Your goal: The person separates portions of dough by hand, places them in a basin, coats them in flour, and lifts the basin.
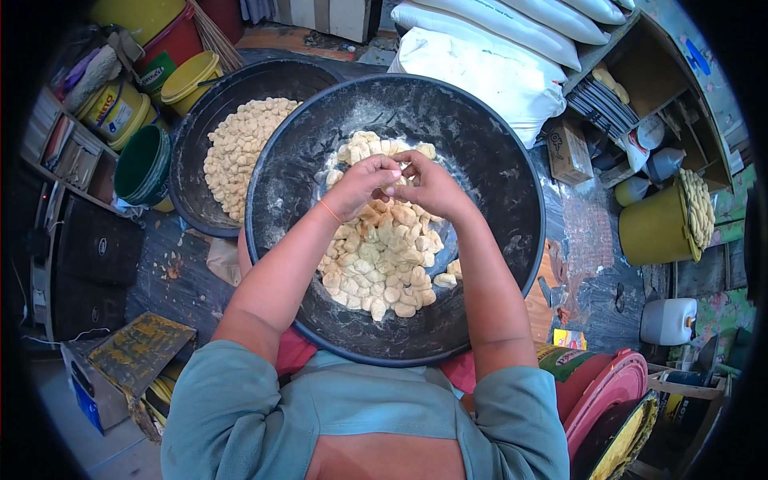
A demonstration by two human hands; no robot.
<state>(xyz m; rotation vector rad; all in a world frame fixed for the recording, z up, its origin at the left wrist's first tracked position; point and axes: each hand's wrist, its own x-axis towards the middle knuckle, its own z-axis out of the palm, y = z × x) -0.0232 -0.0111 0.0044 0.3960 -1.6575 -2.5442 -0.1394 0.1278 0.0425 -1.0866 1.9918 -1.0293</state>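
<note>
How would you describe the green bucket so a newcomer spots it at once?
Start at the big central basin, then go left to the second black basin, which holds a heap of pale dough pieces. Just past that one's left rim is an open round bucket. Its dark green interior sets it apart from the yellow buckets nearby.

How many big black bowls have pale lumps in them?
2. One bowl is in the middle; the other bowl is partly behind it, on the left.

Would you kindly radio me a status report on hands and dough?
Left hand, right hand: fingers together over black basin; grip contents unclear. Pale dough pieces heaped below. Nothing seen blocking.
</note>
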